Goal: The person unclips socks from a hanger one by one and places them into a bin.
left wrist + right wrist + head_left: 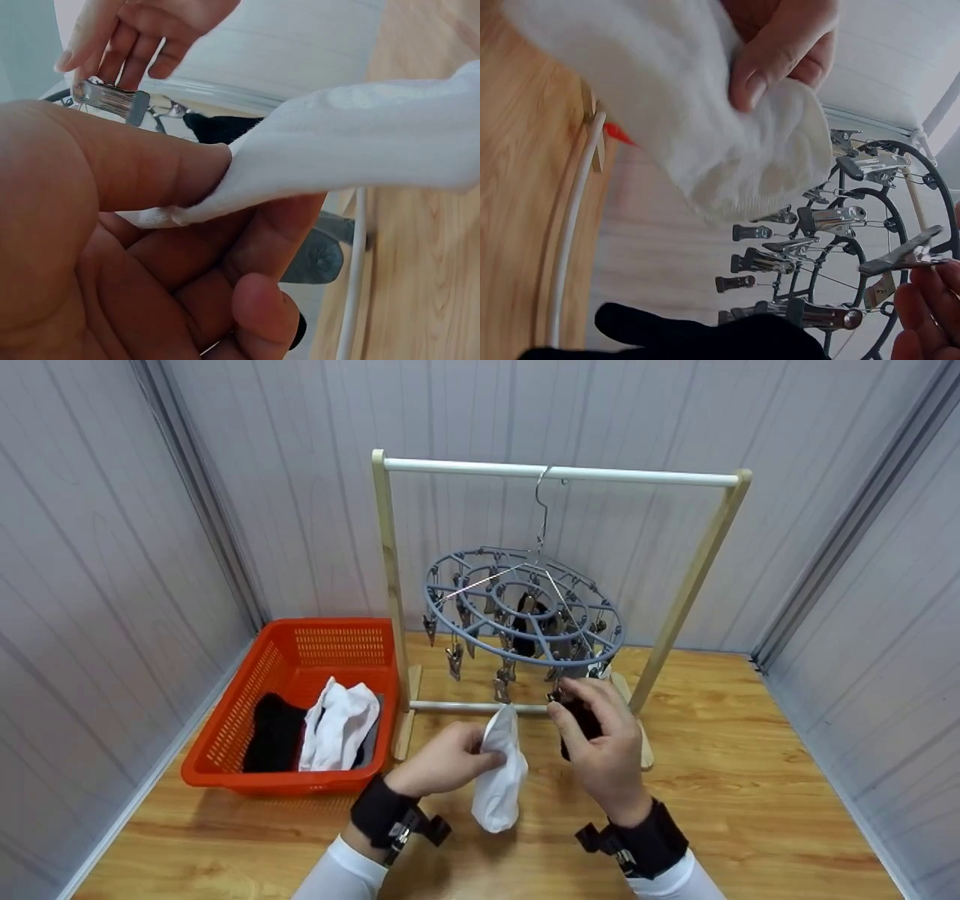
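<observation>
My left hand (457, 757) pinches a white sock (501, 780) between thumb and fingers, below the front of a round grey clip hanger (487, 628). In the right wrist view, the sock's ribbed cuff (742, 202) faces the hanging clips. At the hanger's front right, my right hand (604, 735) holds a metal clip (904, 255) by its handle end, thumb and fingers on either side. The same clip (112, 101) shows beyond the left thumb in the left wrist view. Right beside that hand hangs a black sock (705, 334), partly hidden by it in the head view.
The hanger hooks onto the white bar (465, 469) of a wooden-legged rack. More metal clips (455, 660) dangle around it, and another black sock (523, 634) hangs farther back. An orange basket (289, 780) at left holds white, black and grey socks. Panelled walls enclose the wooden tabletop (750, 780).
</observation>
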Demonstrator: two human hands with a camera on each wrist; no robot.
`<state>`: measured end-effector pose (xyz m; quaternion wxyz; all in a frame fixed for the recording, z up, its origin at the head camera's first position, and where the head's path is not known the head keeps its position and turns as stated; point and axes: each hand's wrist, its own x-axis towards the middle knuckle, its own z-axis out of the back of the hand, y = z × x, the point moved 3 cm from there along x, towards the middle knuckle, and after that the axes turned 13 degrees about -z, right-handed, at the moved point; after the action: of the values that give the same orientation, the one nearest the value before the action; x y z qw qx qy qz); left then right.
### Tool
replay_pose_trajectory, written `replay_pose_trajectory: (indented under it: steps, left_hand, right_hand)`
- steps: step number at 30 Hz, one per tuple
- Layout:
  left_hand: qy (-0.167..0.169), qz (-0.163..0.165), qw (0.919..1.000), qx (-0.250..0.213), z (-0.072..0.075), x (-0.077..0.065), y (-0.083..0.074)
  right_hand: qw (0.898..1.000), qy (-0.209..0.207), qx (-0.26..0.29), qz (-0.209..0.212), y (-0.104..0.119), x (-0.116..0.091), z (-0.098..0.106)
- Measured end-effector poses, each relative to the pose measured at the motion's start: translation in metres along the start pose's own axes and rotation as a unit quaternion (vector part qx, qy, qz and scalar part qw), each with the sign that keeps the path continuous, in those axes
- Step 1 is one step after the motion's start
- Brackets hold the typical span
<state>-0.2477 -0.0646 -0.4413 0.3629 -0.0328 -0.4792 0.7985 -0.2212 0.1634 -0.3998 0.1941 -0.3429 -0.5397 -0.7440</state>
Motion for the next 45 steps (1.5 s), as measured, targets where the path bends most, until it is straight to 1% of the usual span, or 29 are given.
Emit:
replay_pose_trajectory:
  steps: [3, 6, 10, 13, 16, 19, 21, 23, 27, 31, 34, 36, 39, 42, 45]
  left_hand:
    - [-0.005, -0.003, 1.0, -0.006, 0.005, -0.001, -0.001]
    - [-0.01, -0.002, 0.9998, -0.019, 0.01, -0.003, -0.003]
    - [-0.017, 0.006, 0.9993, -0.031, 0.019, -0.006, -0.003]
    - [-0.018, 0.016, 0.9994, -0.025, 0.029, -0.01, -0.002]
    - [-0.019, 0.028, 0.9994, -0.012, 0.04, -0.014, -0.001]
    - [-0.023, 0.043, 0.9987, 0.014, 0.051, -0.02, 0.0]
    - [-0.031, 0.054, 0.9977, 0.028, 0.058, -0.023, 0.0]
    - [-0.042, 0.07, 0.9962, 0.032, 0.064, -0.026, 0.0]
    - [-0.086, 0.093, 0.9915, 0.03, 0.077, -0.033, 0.0]
    - [-0.147, 0.105, 0.9834, 0.021, 0.092, -0.041, 0.001]
    - [-0.193, 0.109, 0.9751, -0.006, 0.103, -0.048, 0.001]
    - [-0.217, 0.109, 0.9697, -0.028, 0.109, -0.052, 0.001]
    - [-0.24, 0.105, 0.9634, -0.058, 0.118, -0.057, 0.002]
    - [-0.255, 0.115, 0.9589, -0.051, 0.127, -0.064, 0.004]
    - [-0.274, 0.13, 0.9524, -0.029, 0.138, -0.072, 0.008]
  right_hand:
    - [0.998, -0.023, -0.022, 0.053, 0.004, 0.001, 0.002]
    - [0.994, -0.048, -0.034, 0.097, 0.006, 0.002, 0.004]
    - [0.986, -0.084, -0.046, 0.133, 0.008, 0.004, 0.005]
    - [0.983, -0.1, -0.059, 0.143, 0.008, 0.006, 0.005]
    - [0.984, -0.097, -0.071, 0.131, 0.007, 0.008, 0.005]
    - [0.987, -0.08, -0.088, 0.111, 0.003, 0.009, 0.005]
    - [0.988, -0.066, -0.102, 0.096, 0.0, 0.008, 0.004]
    - [0.988, -0.054, -0.115, 0.082, -0.002, 0.008, 0.003]
    - [0.988, -0.031, -0.138, 0.055, -0.007, 0.006, 0.001]
    - [0.988, -0.015, -0.151, 0.036, -0.009, 0.004, 0.0]
    - [0.987, -0.013, -0.154, 0.035, -0.009, 0.003, 0.0]
    - [0.987, -0.015, -0.157, 0.038, -0.009, 0.003, -0.001]
    - [0.986, -0.017, -0.16, 0.042, -0.008, 0.003, -0.002]
    - [0.986, -0.015, -0.161, 0.043, -0.008, 0.002, -0.002]
    - [0.987, -0.011, -0.158, 0.041, -0.008, 0.002, -0.002]
